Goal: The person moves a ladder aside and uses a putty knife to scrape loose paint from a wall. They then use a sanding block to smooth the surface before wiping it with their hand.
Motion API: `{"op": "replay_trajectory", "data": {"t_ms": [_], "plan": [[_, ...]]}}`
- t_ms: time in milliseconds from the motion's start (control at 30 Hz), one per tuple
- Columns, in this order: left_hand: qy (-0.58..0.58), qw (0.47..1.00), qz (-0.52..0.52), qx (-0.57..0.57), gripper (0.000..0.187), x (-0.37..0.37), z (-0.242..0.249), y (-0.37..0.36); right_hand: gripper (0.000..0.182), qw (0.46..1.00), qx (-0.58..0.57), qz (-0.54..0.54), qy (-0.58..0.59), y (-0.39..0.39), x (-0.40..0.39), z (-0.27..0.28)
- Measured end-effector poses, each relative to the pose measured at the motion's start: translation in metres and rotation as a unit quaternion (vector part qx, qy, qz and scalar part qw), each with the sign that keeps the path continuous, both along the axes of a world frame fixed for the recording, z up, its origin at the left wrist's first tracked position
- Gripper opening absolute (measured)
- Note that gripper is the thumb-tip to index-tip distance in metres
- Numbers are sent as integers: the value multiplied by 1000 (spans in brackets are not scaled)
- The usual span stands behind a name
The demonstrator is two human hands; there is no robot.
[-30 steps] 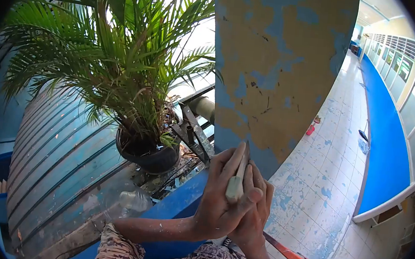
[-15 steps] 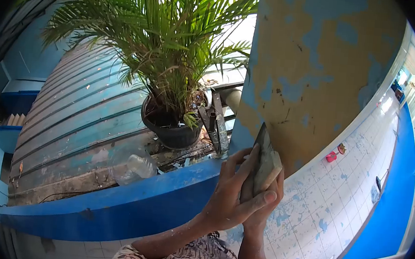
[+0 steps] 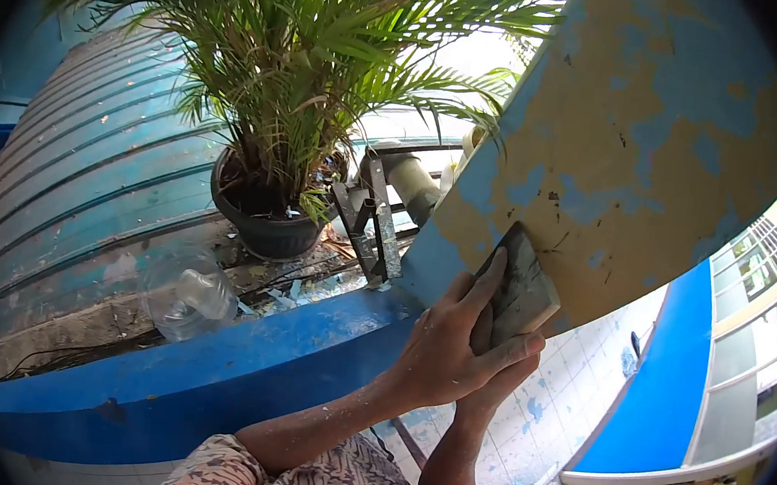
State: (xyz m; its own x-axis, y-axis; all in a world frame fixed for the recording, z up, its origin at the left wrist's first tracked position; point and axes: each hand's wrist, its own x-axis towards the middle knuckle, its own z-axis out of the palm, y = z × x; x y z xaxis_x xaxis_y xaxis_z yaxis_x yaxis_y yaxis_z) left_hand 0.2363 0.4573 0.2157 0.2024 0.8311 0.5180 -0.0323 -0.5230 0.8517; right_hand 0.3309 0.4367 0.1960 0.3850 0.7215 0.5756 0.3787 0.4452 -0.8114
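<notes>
A grey, dusty paint scraper point(image 3: 525, 291) with a broad flat body and a pale thick end is held in both my hands. Its tip meets the lower part of a pillar point(image 3: 585, 214) with patchy blue paint over tan. My left hand point(image 3: 454, 341) is closed on the scraper, fingers along its left side and thumb below the pale end. Behind it, my right hand point(image 3: 498, 381) is closed round the scraper's lower part; its fingers are mostly hidden.
A blue ledge point(image 3: 306, 337) runs below the hands. Beyond it are a potted palm point(image 3: 270, 227), a clear plastic bottle point(image 3: 190, 294), a metal frame point(image 3: 377, 214) and paint flakes point(image 3: 282, 298) by a corrugated roof point(image 3: 89, 179). Tiled floor point(image 3: 571, 379) lies to the right.
My view has turned and tilted, so the pillar leans and fills more of the right side. The scraper shows more of its flat face; both hands keep hold of it.
</notes>
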Motion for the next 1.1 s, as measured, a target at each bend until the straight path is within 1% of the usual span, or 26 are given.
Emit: {"op": "replay_trajectory", "data": {"t_ms": [67, 100, 167, 200, 267, 300, 333, 400, 433, 467, 500, 533, 600, 667, 733, 800, 833, 867, 933, 1000, 1067, 1100], "plan": [[21, 999, -21, -22, 102, -8, 5, 4, 41, 999, 20, 5, 37, 6, -4, -6], [18, 999, -23, -27, 102, -9, 4, 9, 41, 999, 15, 3, 34, 9, -8, -7], [16, 999, -18, -27, 103, -10, 1, 21, 44, 991, 41, 43, 122, 20, -21, 3], [15, 999, -21, -32, 103, -12, 2, 29, 44, 991, 37, 39, 122, 24, -23, 3], [-16, 1000, -6, -6, 105, -15, 5, 45, 44, 994, 41, 27, 98, 27, -27, 2], [-7, 999, -21, -34, 106, -21, 7, 49, 45, 995, 44, 22, 86, 28, -29, 1], [-7, 999, -22, -37, 106, -26, 8, 47, 45, 996, 49, 21, 73, 31, -31, 1], [15, 996, -66, -58, 105, -35, 8, 43, 46, 997, 63, 23, 44, 39, -38, 2], [22, 999, -48, 2, 105, -30, -6, 44, 46, 997, 65, 26, 44, 40, -46, 8], [15, 999, -40, 1, 105, -29, -5, 52, 46, 945, 88, 130, 286, 40, -54, 16], [8, 999, -32, 13, 106, -27, -3, 54, 46, 825, 100, 215, 512, 36, -57, 19], [2, 999, -27, 24, 107, -26, 0, 57, 46, 827, 95, 212, 512, 35, -54, 16], [1, 1000, -18, 9, 108, -28, 4, 61, 46, 851, 89, 191, 482, 29, -50, 11], [6, 998, -64, -11, 108, -39, 9, 65, 47, 869, 95, 184, 450, 21, -56, 4], [23, 999, -47, 11, 109, -37, 4, 60, 47, 884, 103, 184, 417, 7, -46, 0], [51, 997, -22, 60, 109, -34, 10, 60, 48, 901, 102, 180, 381, 18, -48, -7], [52, 995, 6, 83, 110, -33, 15, 67, 48, 909, 102, 172, 365, 33, -44, -1], [54, 995, 2, 83, 110, -36, 24, 74, 48, 917, 103, 160, 350, 38, -34, 2], [52, 997, -37, 47, 108, -46, 41, 84, 49, 932, 106, 134, 319, 60, -34, 11], [39, 996, -55, 56, 106, -47, 41, 82, 49, 945, 116, 115, 284, 47, -43, 1], [52, 992, -30, 108, 103, -46, 38, 71, 50, 955, 128, 103, 248, 46, -40, -2], [68, 993, -50, 83, 103, -44, 39, 72, 50, 961, 127, 98, 227, 46, -40, -3]]}}
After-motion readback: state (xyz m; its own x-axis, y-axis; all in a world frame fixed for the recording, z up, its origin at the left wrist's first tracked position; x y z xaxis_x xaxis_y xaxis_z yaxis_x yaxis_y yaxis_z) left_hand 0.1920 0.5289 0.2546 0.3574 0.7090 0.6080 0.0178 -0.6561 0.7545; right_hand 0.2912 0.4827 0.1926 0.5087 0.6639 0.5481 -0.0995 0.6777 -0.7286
